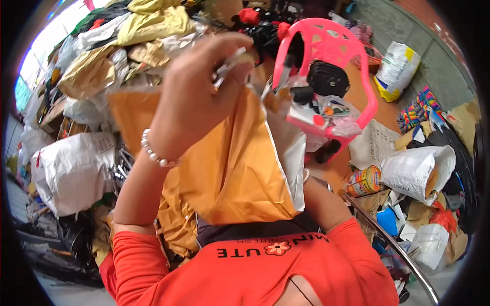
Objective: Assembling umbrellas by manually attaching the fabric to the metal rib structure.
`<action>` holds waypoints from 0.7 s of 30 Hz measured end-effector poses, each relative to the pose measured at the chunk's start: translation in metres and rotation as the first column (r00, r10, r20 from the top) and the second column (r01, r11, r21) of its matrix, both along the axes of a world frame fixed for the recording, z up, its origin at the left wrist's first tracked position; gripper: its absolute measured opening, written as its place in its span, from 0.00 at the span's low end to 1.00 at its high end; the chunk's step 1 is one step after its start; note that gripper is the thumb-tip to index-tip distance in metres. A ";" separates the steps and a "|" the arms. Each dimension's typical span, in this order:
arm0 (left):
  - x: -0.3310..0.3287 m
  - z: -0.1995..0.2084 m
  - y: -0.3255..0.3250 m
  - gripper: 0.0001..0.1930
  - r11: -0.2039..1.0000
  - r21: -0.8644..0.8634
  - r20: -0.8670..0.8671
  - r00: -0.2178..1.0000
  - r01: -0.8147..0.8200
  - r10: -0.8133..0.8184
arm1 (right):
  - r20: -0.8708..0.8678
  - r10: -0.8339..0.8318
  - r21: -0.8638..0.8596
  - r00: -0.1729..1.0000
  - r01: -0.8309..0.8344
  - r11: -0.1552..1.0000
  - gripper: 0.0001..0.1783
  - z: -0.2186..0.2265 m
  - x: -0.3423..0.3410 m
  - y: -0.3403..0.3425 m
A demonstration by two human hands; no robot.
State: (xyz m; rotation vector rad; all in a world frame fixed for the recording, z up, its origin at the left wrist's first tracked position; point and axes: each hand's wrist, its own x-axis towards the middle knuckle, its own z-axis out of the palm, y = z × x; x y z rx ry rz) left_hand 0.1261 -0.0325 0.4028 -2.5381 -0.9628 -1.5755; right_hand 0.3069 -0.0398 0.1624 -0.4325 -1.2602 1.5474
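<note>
Over the person's lap: large orange-gold plastic bag with silvery lining (240,176), standing up in loose folds, lower edge by the red long-sleeved shirt (214,262). Left hand (196,86) is up at the bag's top edge, grip looks pinched on a small silvery-white piece (228,69); blur hides what that is. Right forearm (329,204) runs behind the bag, hand masked by it, so can't tell whether that grip is on the film or not. Main risk: bag slides off the lap, cause would be slick film and no support I can see under its lower corner. Second: small piece gets dropped; thin pinch, and it'd be hard to spot among the crumpled tan and white wrappings (87,74). If it has a hard edge (not clear), it could nick the film. White-beaded bracelet (153,153) sits close to the bag and could snag a fold. Right side is tight too: bright pink plastic chair (368,97) carries a black rounded pouch (328,80) and loose clear packets (337,109); a wide swing might knock those off. Shiny metal tube (390,237) runs near the right elbow, easy to bump on a backward pull.
</note>
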 end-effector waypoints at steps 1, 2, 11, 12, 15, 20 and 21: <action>-0.007 -0.019 0.000 0.12 1.000 -0.016 -0.011 1.000 -0.025 0.025 | -0.050 0.080 -0.053 0.996 -0.083 0.995 0.25 -0.022 -0.014 -0.002; -0.018 -0.040 0.000 0.11 0.980 -0.194 -0.045 0.999 -0.037 0.029 | -0.063 0.109 -0.068 0.992 -0.113 0.991 0.25 -0.053 -0.020 -0.003; -0.065 -0.107 -0.012 0.08 0.949 -0.196 0.088 0.960 -0.246 0.267 | 0.031 0.531 -0.305 0.847 -0.498 0.812 0.25 -0.166 -0.031 0.004; -0.072 -0.109 -0.020 0.08 0.944 -0.199 0.089 0.954 -0.264 0.286 | 0.373 0.328 -0.089 0.868 -0.318 0.944 0.26 -0.122 -0.008 -0.002; -0.069 -0.106 -0.031 0.09 0.972 -0.170 0.199 0.960 -0.163 0.196 | 0.689 -0.225 0.413 0.688 -0.118 0.903 0.27 -0.071 0.021 0.006; -0.045 -0.086 -0.065 0.13 0.854 -0.520 0.312 0.927 -0.019 0.210 | 0.615 -0.662 0.588 0.429 0.310 0.747 0.27 0.052 0.071 0.036; -0.043 -0.082 -0.067 0.15 0.822 -0.570 0.324 0.920 0.003 0.220 | 0.559 -0.684 0.580 0.468 0.369 0.726 0.28 0.102 0.056 0.031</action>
